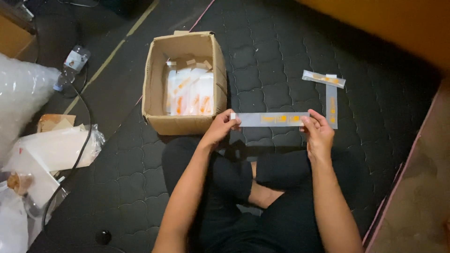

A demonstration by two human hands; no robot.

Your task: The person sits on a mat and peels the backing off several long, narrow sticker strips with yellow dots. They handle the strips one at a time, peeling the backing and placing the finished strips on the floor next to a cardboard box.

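A long, flat clear plastic packet [273, 119] with orange markings and a small white tab at its left end is stretched level between both hands, above the person's crossed legs and just in front of the cardboard box. The left hand [219, 128] pinches the packet's left end between thumb and fingertips, closed on it; the right hand [318, 132] grips the right end the same way, fingers curled over the top edge.

Just beyond the right hand, two more packets of the same kind lie on the mat: an upright packet [331, 105] running away from the person, and a slanted packet [323, 78] lying across its far end, the two touching or overlapping there.

The cardboard box [154, 84] is brown, open-topped, with its flaps turned outward and its corners a little crushed. Inside, a row of like packets [190, 93] stands on edge, whitish with orange marks, packed closely side by side.

Everything rests on a dark quilted mat [272, 51] stitched in a scalloped pattern. Left of the box, a black cable [84, 136] winds across the floor past a plastic bottle [71, 65] lying on its side, crumpled plastic bags [56, 147], and a bulky bundle of bubble wrap [21, 93].
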